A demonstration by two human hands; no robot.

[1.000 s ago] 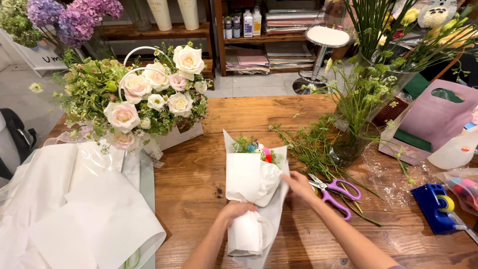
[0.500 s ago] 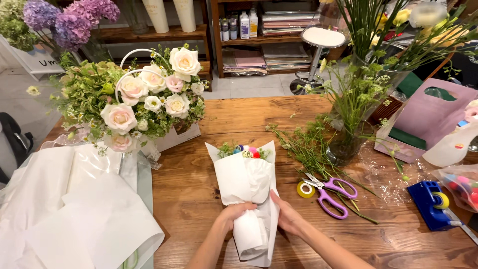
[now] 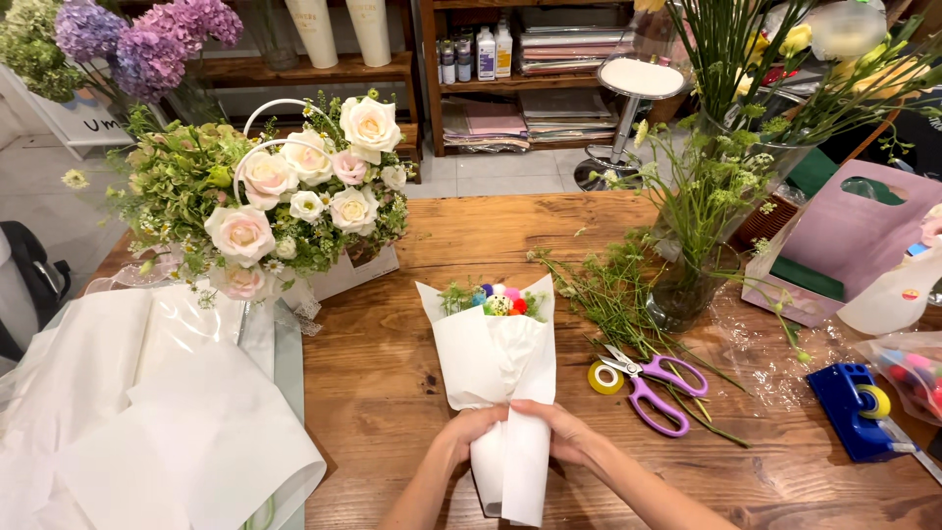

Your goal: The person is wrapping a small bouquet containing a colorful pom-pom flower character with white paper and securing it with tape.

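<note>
A small bouquet [image 3: 498,365] wrapped in white paper lies on the wooden table [image 3: 392,393], its colourful pompom-like flowers and green sprigs poking out of the top. My left hand [image 3: 464,435] grips the narrow lower part of the wrap from the left. My right hand [image 3: 561,433] clasps the same spot from the right, fingers curled over the paper. The bottom end of the wrap hangs past my hands toward the table's near edge.
Purple scissors [image 3: 653,384] and a yellow tape roll [image 3: 604,377] lie right of the bouquet among loose green stems. A glass vase of greenery [image 3: 699,245], a blue tape dispenser [image 3: 856,409], a rose arrangement [image 3: 285,201] and white paper sheets [image 3: 147,422] surround it.
My right hand left the upper paper near the scissors and came down onto the wrap's neck. The paper is now gathered tighter around the stems, with both hands squeezing it.
</note>
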